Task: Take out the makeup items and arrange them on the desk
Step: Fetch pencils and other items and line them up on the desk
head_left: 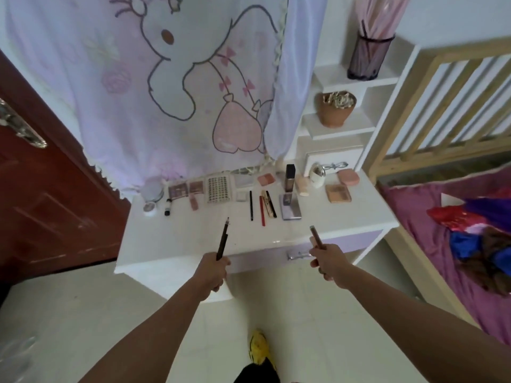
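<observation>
Pencil ends vanish inside both: left grip clasps dark pencil, right grip brown pencil.

We see a bright, soft daylight scene with faint shadows. Wide-angle distortion bends the edges, and a glare streak marks the desk front.

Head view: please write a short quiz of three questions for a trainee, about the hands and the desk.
1. True or false: the left hand grips a brown pencil.
2. What does the right hand hold? A) a brown stick B) a pink compact C) nothing
3. Fill in: the red pencil lies flat on the white ____.

Key: 1 true; 2 A; 3 desk.
</observation>
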Motion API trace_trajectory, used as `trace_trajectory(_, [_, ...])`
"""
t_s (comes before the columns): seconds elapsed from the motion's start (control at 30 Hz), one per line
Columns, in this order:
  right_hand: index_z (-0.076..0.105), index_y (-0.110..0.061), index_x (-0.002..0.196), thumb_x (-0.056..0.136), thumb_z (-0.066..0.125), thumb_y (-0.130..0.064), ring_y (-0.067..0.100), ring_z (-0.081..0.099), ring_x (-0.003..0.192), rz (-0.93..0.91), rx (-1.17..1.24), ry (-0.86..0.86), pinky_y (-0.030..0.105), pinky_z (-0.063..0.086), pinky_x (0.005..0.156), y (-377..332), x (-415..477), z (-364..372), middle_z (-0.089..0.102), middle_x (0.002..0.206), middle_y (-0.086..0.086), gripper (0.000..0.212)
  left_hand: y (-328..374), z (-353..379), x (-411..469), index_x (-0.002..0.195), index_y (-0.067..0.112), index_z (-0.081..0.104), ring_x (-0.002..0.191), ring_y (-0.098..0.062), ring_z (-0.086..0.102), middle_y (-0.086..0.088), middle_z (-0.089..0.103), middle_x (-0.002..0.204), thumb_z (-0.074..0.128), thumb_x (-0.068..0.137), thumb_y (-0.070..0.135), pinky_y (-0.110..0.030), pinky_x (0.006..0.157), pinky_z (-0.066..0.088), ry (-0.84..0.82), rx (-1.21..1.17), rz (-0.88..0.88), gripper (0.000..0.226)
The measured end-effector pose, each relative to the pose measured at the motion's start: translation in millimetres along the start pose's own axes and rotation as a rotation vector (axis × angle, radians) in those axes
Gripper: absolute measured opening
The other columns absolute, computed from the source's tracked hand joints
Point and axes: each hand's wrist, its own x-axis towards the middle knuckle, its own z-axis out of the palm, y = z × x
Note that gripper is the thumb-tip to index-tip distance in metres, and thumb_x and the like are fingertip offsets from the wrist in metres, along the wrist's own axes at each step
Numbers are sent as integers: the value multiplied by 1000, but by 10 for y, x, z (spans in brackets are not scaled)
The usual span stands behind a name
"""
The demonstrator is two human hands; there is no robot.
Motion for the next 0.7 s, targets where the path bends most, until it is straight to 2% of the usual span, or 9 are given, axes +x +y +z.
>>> trace_trajectory(0.1, [60, -8, 97, 98, 54, -33, 14, 36, 45, 5, -5, 5, 20, 24, 40, -413, 414, 36, 57, 70, 10, 26, 314, -36, 509, 93, 1, 57, 41, -15, 30, -5, 36, 55, 49, 94, 9, -21, 41, 24, -15, 43, -16, 11])
trace_trajectory(0.17, [60, -8, 97, 98, 53, -35, 14, 36, 46, 19, 5, 7, 20, 24, 39, -594, 598, 79, 56, 69, 9, 28, 450, -52, 763, 92, 2, 58, 38, -16, 31, -6, 38, 55, 49, 93, 9, -21, 41, 26, -6, 73, -28, 12])
trace_trajectory(0.23, [58, -8, 90, 98, 53, -34, 14, 35, 44, 43, 25, -6, 20, 24, 39, -730, 782, 147, 51, 64, 6, 27, 552, -49, 979, 93, 3, 59, 39, -17, 33, -6, 41, 55, 49, 94, 11, -21, 41, 27, 1, 105, -50, 13])
trace_trajectory(0.3, [55, -11, 82, 99, 52, -41, 14, 37, 44, 39, 1, -3, 21, 28, 40, -884, 983, 215, 48, 59, 3, 35, 631, -37, 1201, 91, 3, 59, 41, -18, 36, -5, 44, 55, 49, 94, 12, -21, 41, 29, 12, 125, -70, 14])
trace_trajectory(0.37, [58, -10, 81, 99, 47, -49, 16, 46, 49, 12, -116, 19, 25, 38, 45, -1038, 1230, 291, 55, 61, 3, 45, 700, -18, 1399, 86, 5, 60, 43, -18, 39, -3, 46, 56, 49, 94, 14, -22, 42, 29, 44, 137, -84, 15])
trace_trajectory(0.47, [65, -10, 85, 101, 33, -54, 19, 61, 62, -45, -473, 17, 31, 48, 59, -1215, 1654, 419, 67, 74, 4, 56, 725, 62, 1629, 81, 9, 59, 51, -19, 46, -3, 52, 61, 49, 97, 22, -25, 47, 33, 117, 143, -129, 23])
trace_trajectory(0.53, [65, -14, 90, 102, 31, -50, 17, 65, 67, -97, -649, 2, 30, 49, 62, -1324, 1853, 516, 68, 78, 1, 51, 699, 100, 1679, 84, 8, 59, 61, -22, 54, -6, 59, 71, 46, 98, 27, -30, 56, 43, 153, 153, -167, 27])
trace_trajectory(0.63, [63, -13, 98, 102, 35, -43, 15, 60, 64, -150, -753, -41, 28, 44, 55, -1524, 2190, 665, 62, 76, -1, 42, 687, 112, 1934, 88, 8, 58, 84, -30, 62, -11, 66, 90, 44, 98, 30, -38, 77, 51, 195, 243, -218, 28])
trace_trajectory(0.7, [63, -12, 95, 102, 40, -42, 14, 57, 62, -132, -785, -71, 27, 40, 52, -1592, 2307, 736, 58, 73, -3, 38, 721, 97, 2072, 88, 10, 55, 89, -31, 61, -10, 65, 95, 41, 99, 30, -38, 78, 50, 203, 350, -223, 27])
